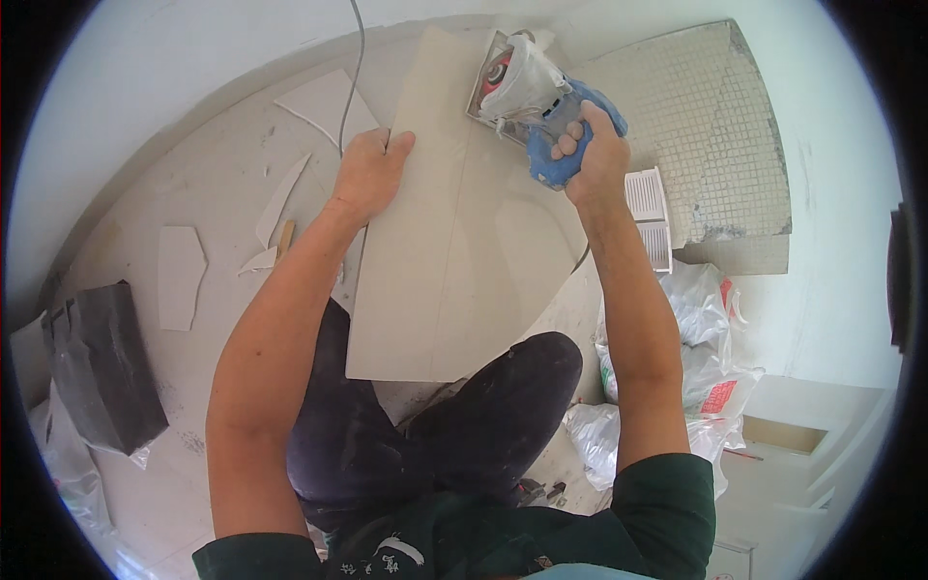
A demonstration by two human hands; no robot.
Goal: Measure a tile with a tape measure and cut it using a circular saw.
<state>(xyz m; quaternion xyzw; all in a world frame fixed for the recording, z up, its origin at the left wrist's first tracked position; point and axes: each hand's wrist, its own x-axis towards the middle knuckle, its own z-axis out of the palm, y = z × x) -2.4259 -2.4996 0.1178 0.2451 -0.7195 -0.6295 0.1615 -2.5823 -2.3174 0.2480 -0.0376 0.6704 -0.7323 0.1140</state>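
A large cream tile (435, 280) slants across my thighs and reaches away from me to the far side, with a thin line running along its length. At its left edge, my left hand (372, 169) is closed, thumb on top and the other fingers mostly hidden. My right hand (594, 145) is wrapped around the blue handle of a handheld tile cutter (527, 87). The cutter has a white cover, a red part and a metal base plate, which sits at the tile's far right. Its blade cannot be made out.
Broken tile pieces (181, 278) lie on the floor to the left, near a dark bag (106, 367). A grey cable (361, 58) hangs at the far side. On the right are a grid-patterned panel (696, 135), a white slatted piece (650, 208) and filled plastic bags (701, 387).
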